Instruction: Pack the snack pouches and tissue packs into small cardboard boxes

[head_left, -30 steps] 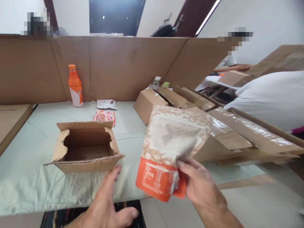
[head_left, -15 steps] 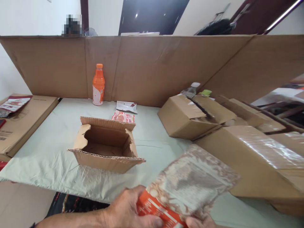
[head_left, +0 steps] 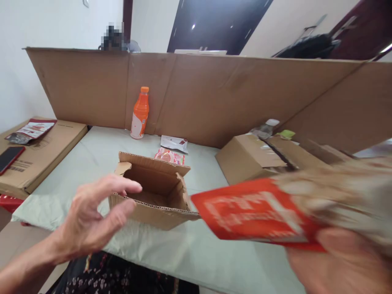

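My right hand [head_left: 343, 257], smeared by motion, grips a red-and-beige food packet [head_left: 254, 210] at the lower right. The packet's red end points left toward the small cardboard box [head_left: 153, 216]. That box stands with its flaps up and its inside bare. In front of the box's left side hovers my left hand [head_left: 94, 212], thumb and fingers apart, with nothing in it. Behind the box lie a pink snack packet [head_left: 169, 156] and a white pouch [head_left: 174, 143]. An orange bottle [head_left: 140, 114] stands upright against the cardboard screen.
A tall cardboard screen [head_left: 214, 98] runs along the table's back. Larger cartons [head_left: 245, 157] fill the right side, with a clear bottle [head_left: 266, 128] among them. On the left, a flat carton [head_left: 45, 159] bears a red-and-white pouch [head_left: 32, 130] and a phone [head_left: 10, 158].
My left hand has let go of the food packet and moved left to the box. My right hand has lifted the packet up and to the right. The view has shifted slightly.
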Action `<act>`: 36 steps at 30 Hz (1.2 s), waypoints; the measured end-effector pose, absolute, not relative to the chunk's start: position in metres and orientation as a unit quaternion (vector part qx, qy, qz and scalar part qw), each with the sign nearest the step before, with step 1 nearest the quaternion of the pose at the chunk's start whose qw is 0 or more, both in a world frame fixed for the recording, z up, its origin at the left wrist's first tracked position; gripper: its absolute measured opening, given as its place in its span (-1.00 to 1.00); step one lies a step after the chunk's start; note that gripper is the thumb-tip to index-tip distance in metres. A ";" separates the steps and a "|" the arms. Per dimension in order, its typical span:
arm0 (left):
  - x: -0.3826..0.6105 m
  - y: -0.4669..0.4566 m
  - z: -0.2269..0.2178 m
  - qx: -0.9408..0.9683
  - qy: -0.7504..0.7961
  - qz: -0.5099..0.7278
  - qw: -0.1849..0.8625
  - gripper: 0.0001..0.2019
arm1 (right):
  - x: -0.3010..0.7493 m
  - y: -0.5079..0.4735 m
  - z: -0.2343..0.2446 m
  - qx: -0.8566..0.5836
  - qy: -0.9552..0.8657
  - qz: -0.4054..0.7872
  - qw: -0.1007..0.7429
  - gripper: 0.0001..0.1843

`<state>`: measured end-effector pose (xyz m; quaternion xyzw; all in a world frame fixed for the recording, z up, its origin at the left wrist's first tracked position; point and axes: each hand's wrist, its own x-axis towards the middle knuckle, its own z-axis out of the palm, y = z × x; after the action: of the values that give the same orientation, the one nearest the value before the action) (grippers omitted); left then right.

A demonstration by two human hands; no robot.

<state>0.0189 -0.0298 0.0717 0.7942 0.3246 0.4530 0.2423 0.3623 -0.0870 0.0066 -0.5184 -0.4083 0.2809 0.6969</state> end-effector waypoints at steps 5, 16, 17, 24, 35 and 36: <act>0.014 -0.016 0.077 0.723 0.377 0.493 0.306 -0.75 | 0.285 -0.060 0.041 -0.448 -0.453 0.398 0.660 -0.66; 0.055 -0.008 0.077 0.612 0.277 0.465 0.577 -0.56 | 0.258 -0.075 0.033 -0.351 -0.565 0.524 0.533 -0.62; 0.058 -0.009 0.076 0.609 0.279 0.468 0.577 -0.56 | 0.257 -0.077 0.034 -0.344 -0.571 0.516 0.537 -0.63; 0.058 -0.021 0.078 0.701 0.257 0.502 0.437 -0.85 | 0.264 -0.095 0.031 -0.348 -0.544 0.492 0.584 -0.62; 0.059 -0.034 0.095 0.782 0.141 0.480 0.372 -0.80 | 0.271 -0.117 0.021 -0.379 -0.513 0.401 0.658 -0.38; 0.060 -0.034 0.097 0.787 0.138 0.472 0.372 -0.77 | 0.272 -0.119 0.020 -0.381 -0.515 0.396 0.658 -0.38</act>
<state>0.0598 -0.0345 0.0969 0.7875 0.1383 0.4717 0.3719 0.2719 -0.1187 0.0197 -0.3810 -0.5145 0.3963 0.6581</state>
